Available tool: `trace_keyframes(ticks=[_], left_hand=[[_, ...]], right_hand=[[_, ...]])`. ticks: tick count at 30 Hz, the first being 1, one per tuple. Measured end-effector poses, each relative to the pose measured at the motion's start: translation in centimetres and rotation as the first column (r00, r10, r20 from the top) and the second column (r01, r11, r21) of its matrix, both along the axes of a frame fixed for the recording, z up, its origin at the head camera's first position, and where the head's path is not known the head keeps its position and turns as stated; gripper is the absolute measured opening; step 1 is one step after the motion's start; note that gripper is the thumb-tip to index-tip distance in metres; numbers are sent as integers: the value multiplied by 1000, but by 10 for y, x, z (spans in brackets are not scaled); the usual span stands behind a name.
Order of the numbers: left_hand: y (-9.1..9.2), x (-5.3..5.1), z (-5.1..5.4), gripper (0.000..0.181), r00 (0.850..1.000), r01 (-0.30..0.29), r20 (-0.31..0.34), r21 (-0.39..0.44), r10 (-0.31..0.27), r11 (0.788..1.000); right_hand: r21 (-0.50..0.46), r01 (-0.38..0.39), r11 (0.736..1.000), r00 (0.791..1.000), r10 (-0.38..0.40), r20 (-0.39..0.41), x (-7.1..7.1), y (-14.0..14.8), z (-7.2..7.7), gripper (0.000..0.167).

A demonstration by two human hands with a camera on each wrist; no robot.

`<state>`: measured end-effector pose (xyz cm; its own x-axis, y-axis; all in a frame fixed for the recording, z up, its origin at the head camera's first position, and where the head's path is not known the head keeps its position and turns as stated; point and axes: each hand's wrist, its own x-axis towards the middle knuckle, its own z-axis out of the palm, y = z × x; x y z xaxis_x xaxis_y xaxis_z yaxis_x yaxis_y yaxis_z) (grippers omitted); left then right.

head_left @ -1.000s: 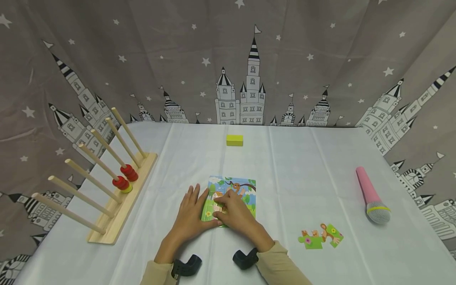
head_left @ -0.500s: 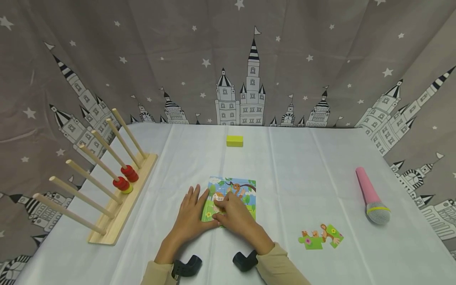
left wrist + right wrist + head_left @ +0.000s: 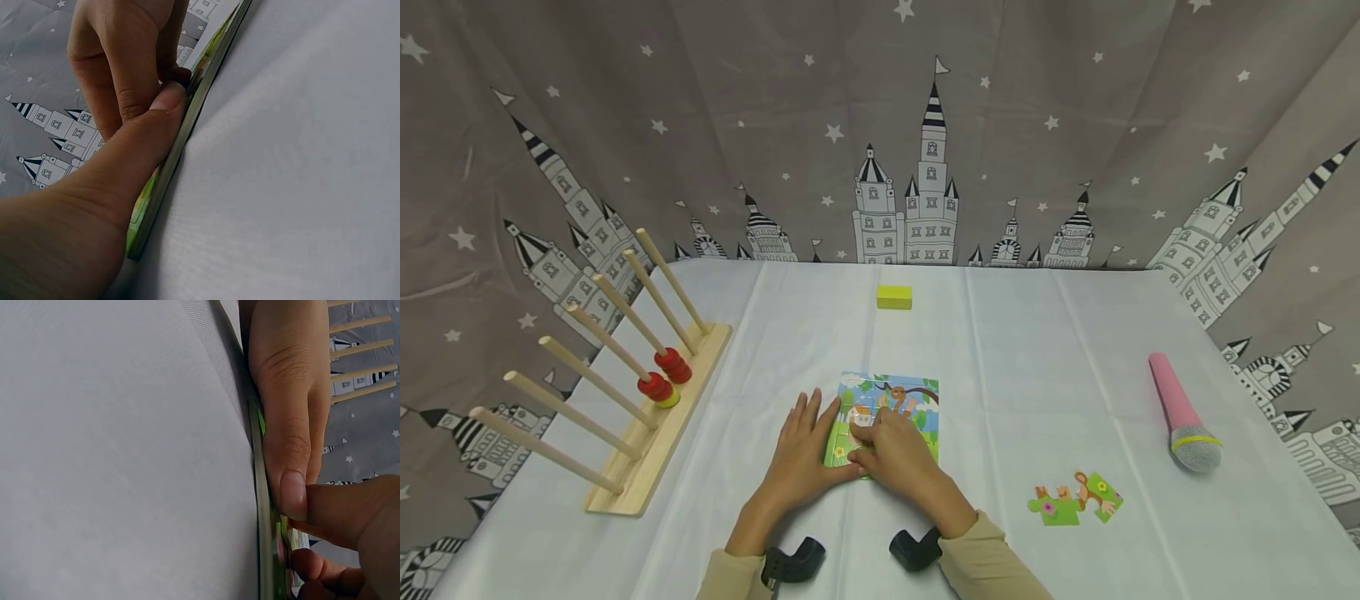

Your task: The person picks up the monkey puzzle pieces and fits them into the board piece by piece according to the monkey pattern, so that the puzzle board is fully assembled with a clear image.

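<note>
A jigsaw puzzle (image 3: 919, 385) with a monkey, a house and green grass lies flat in its tray at the middle front of the table. My left hand (image 3: 805, 442) lies along its left side, fingers straight, the thumb resting at the near edge. In the left wrist view, that thumb (image 3: 147, 134) touches the tray's rim (image 3: 161, 181). Over the puzzle, my right hand (image 3: 898, 450) has its fingers curled, with index and thumb on a puzzle piece (image 3: 857, 437) below the house picture. Most of the piece is hidden by the hand. Loose puzzle pieces (image 3: 1060, 510) lie to the right.
A wooden bead rack (image 3: 655, 450) with upright pegs and several red and yellow beads stands at the left. A yellow block (image 3: 894, 297) sits at the back. A pink toy microphone (image 3: 1176, 400) lies far right. White cloth (image 3: 1022, 358) covers the table before a castle-print curtain (image 3: 737, 100).
My right index finger has shifted slightly on the puzzle, so more of the house picture shows. My left hand stays in place, and the loose pieces have not moved.
</note>
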<state>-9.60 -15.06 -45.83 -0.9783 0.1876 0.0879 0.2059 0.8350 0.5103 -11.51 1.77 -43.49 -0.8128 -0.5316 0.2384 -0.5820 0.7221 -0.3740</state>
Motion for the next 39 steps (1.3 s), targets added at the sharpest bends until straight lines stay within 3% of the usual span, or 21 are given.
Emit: trace_keyframes(ticks=[12, 23, 34, 39], left_hand=[[0, -1, 0, 100, 1000, 2, 10, -15, -2, 1000], [0, 0, 1, 102, 1000, -10, 22, -21, 11, 1000], [0, -1, -2, 103, 999, -22, 38, -22, 23, 1000], [1, -1, -3, 104, 999, -28, 38, -11, 28, 1000]], right_hand=[[-47, 48, 998, 995, -43, 91, 1, 1, -2, 38], [-78, 71, 994, 977, -53, 205, 0, 10, 4, 31], [-241, 78, 968, 964, -11, 267, -7, 44, 16, 21], [-269, 144, 952, 944, -51, 326, -7, 70, 21, 20]])
